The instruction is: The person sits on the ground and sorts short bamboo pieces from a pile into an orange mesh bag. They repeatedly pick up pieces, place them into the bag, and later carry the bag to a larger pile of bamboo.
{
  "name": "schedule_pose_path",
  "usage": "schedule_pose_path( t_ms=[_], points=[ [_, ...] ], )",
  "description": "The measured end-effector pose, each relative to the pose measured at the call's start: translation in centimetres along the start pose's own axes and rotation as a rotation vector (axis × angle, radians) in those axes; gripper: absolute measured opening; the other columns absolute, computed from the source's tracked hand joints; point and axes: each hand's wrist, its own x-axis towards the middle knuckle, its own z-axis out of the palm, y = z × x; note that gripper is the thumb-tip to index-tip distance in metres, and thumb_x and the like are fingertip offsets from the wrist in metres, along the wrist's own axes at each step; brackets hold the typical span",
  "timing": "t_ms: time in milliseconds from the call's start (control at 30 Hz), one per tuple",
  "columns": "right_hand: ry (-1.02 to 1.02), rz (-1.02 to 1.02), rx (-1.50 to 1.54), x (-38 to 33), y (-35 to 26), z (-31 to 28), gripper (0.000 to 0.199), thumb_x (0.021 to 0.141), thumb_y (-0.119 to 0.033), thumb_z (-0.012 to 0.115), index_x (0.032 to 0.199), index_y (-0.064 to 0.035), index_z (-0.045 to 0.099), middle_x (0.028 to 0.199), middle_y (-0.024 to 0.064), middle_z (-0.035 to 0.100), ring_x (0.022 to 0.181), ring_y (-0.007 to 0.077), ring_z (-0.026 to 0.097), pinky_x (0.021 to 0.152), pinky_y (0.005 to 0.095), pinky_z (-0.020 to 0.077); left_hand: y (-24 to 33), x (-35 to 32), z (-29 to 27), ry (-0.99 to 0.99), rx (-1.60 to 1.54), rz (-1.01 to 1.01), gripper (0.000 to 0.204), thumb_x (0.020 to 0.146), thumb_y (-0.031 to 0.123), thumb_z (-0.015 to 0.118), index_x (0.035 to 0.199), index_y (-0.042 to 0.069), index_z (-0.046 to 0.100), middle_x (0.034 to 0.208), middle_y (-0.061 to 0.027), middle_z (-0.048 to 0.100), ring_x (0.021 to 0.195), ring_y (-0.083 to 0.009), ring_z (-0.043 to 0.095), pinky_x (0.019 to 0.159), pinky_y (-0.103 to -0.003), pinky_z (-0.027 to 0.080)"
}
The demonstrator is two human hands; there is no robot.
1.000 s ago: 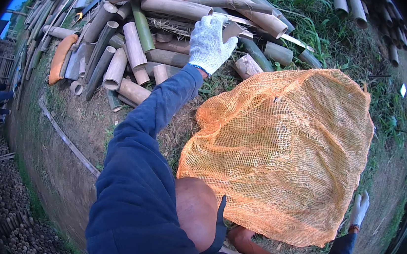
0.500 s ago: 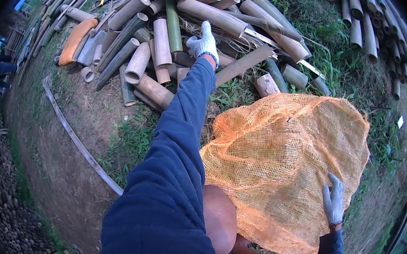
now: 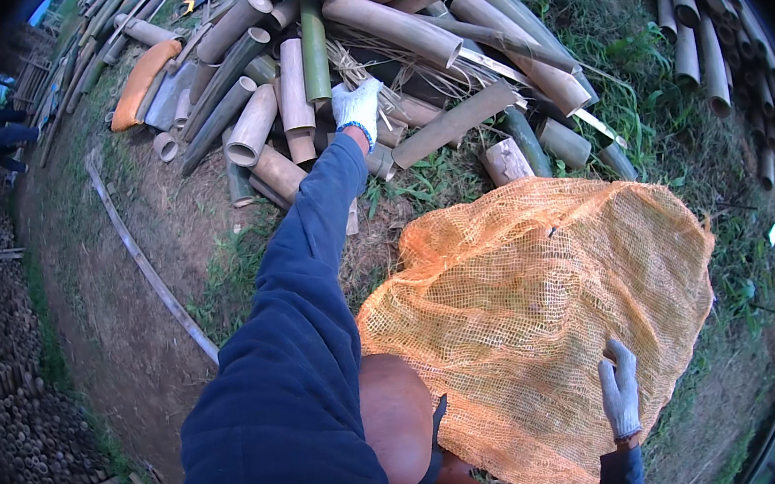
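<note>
At the far left edge I see a person in dark clothes [image 3: 4,141] crouched well away from me, and below them rows of stacked bamboo ends [image 3: 9,414] along the border. A long thin strip [image 3: 149,267] lies across the bare ground. Next comes the heap of cut bamboo sections [image 3: 296,91], tan and green tubes lying crosswise, with an orange-brown curved piece [image 3: 139,79] at its left side.

My left hand [image 3: 357,108], in a white glove, is stretched out at the end of a blue sleeve [image 3: 295,346] and rests on the heap, fingers curled down over a short tan section [image 3: 392,109]. I cannot tell whether it has closed round the piece or only touches it. I judge these tubes to be stiff, hollow and fairly light for their bulk, smooth-skinned and so a little slippery, with possibly sharp cut rims; a grip round the middle of the barrel looks safest.

Right of the arm, the orange mesh sack [image 3: 547,320] lies spread on the grass [image 3: 660,53], soft and floppy, bulging as if partly filled. My right hand [image 3: 621,392], also gloved, lies against its lower right edge, fingers up on the netting; whether it pinches the mesh I cannot tell. More bamboo poles [image 3: 696,30] run along the upper right.
</note>
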Motion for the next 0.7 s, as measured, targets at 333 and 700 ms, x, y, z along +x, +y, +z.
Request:
schedule_pose_path(
  t_ms=[333, 700],
  points=[
    [-0.049, -0.097, 0.035, 2.2, -3.3, 1.0, 0.048, 0.107, -0.009, 0.062, 0.154, -0.0015, 0.054, 0.139, 0.0152, 0.062, 0.128, 0.0262, 0.064, 0.107, 0.0385, 0.0536, 7.6, -5.1, 2.1, 0.025, 0.983, 1.178, 0.080, 0.082, 0.016, 0.085, 0.156, 0.013, 0.054, 0.146, -0.0188, 0.059, 0.138, -0.0415, 0.054, 0.120, -0.054, 0.043],
    [-0.061, -0.082, 0.081, -0.9, -1.7, 0.8, 0.046, 0.107, -0.010, 0.065, 0.152, -0.0014, 0.056, 0.137, 0.0155, 0.063, 0.123, 0.0266, 0.068, 0.104, 0.0391, 0.0573, 13.5, 0.6, 9.8, -0.630, 1.543, 1.201, 0.103, 0.069, 0.019, 0.096, 0.161, 0.016, 0.050, 0.137, -0.0178, 0.071, 0.123, -0.0382, 0.072, 0.107, -0.050, 0.059]
  ],
)
